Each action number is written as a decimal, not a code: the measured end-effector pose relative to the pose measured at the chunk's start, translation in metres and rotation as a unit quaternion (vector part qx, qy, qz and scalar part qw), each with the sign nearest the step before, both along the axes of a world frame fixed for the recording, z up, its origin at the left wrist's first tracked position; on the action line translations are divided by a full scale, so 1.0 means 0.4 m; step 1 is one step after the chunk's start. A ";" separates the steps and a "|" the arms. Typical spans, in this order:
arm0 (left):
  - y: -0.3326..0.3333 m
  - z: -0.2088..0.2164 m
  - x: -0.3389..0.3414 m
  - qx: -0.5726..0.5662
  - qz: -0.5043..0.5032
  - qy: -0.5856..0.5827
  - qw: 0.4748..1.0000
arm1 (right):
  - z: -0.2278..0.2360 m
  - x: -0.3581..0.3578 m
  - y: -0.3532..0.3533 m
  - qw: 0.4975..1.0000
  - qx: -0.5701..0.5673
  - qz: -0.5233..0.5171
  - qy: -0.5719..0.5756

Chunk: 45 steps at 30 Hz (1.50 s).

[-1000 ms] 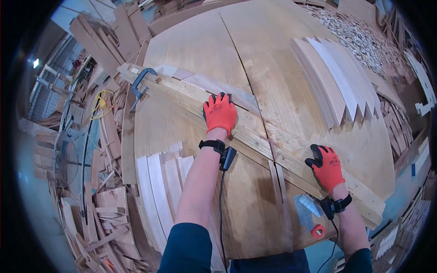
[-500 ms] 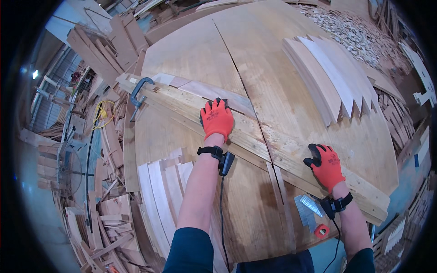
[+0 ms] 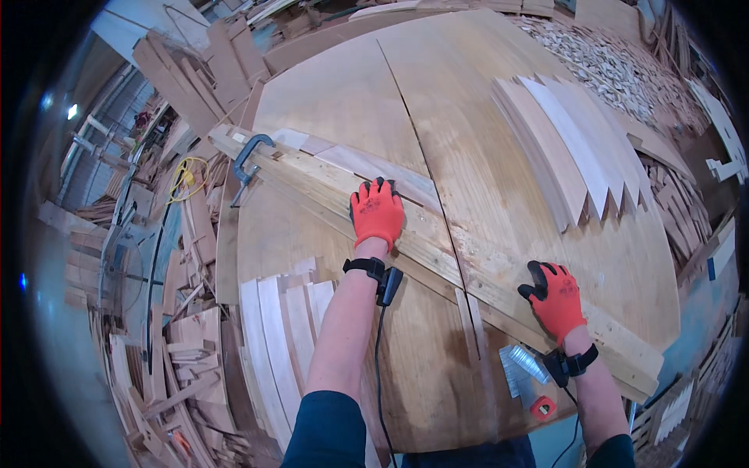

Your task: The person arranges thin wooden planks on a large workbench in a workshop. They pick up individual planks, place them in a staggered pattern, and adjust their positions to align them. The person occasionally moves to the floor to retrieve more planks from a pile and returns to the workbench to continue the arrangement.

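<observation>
A long wooden plank (image 3: 499, 279) lies diagonally across the plywood table (image 3: 328, 101). A blue-grey C-clamp (image 3: 250, 158) grips its far left end. My left hand (image 3: 378, 214), in a red and black glove, rests on the plank near its middle, fingers laid over the top. Toward the near right end, my right hand (image 3: 557, 303) lies on the plank in a matching glove, thumb apart from the fingers. Pale thin wooden pieces (image 3: 370, 165) lie along the plank's far edge. Near my right wrist are silvery nail strips (image 3: 524, 365) and a red tape measure (image 3: 542, 408).
Curved boards with pointed ends (image 3: 562, 140) are stacked on the table's right. More curved pieces (image 3: 273, 320) stand at the near left. Wood offcuts (image 3: 195, 351) and a yellow cable (image 3: 186, 179) lie beyond the left edge. Scrap is heaped (image 3: 593, 62) at the far right.
The whole view has shifted slightly. Both hands keep about the same places on the plank, and the clamp and stacks stay put.
</observation>
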<state>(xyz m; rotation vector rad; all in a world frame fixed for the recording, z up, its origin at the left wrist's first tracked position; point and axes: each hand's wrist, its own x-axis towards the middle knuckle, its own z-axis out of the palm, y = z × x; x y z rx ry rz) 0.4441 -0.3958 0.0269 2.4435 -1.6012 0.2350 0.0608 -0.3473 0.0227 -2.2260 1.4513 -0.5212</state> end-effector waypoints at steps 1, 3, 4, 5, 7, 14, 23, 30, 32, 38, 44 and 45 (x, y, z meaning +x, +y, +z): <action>-0.001 0.006 -0.003 0.001 -0.001 0.002 1.000 | 0.004 -0.002 -0.002 1.000 0.001 0.002 0.001; -0.002 0.016 -0.010 0.004 0.000 0.005 1.000 | 0.003 -0.010 -0.009 1.000 -0.001 0.006 0.013; -0.002 0.022 -0.012 0.006 0.002 0.005 1.000 | 0.006 -0.014 -0.014 1.000 -0.002 0.011 0.019; -0.003 0.027 -0.014 0.007 0.004 0.005 1.000 | 0.012 -0.017 -0.018 1.000 -0.006 0.015 0.025; -0.003 0.036 -0.014 -0.020 0.006 0.012 1.000 | 0.026 -0.016 -0.027 0.999 -0.011 0.029 0.040; -0.003 0.055 -0.011 -0.120 0.025 0.037 0.992 | 0.151 0.081 -0.168 0.980 -0.035 0.157 0.115; -0.022 0.053 -0.025 -0.169 0.035 0.108 0.979 | 0.092 0.592 -0.423 0.978 -0.043 0.179 0.099; -0.020 0.066 -0.023 -0.172 0.027 0.111 0.978 | 0.156 0.711 -0.437 0.935 -0.023 0.261 0.240; -0.018 0.064 -0.022 -0.176 0.029 0.096 0.979 | 0.178 0.694 -0.436 0.923 -0.025 0.269 0.273; -0.030 0.091 -0.044 -0.177 0.040 0.117 0.976 | 0.180 0.553 -0.432 0.927 -0.040 0.232 0.292; -0.030 0.105 -0.005 -0.228 0.021 0.426 0.875 | 0.295 0.416 -0.432 0.959 0.038 0.195 0.203; -0.021 0.129 0.001 -0.245 0.030 0.483 0.840 | 0.319 0.372 -0.431 0.970 0.081 0.182 0.141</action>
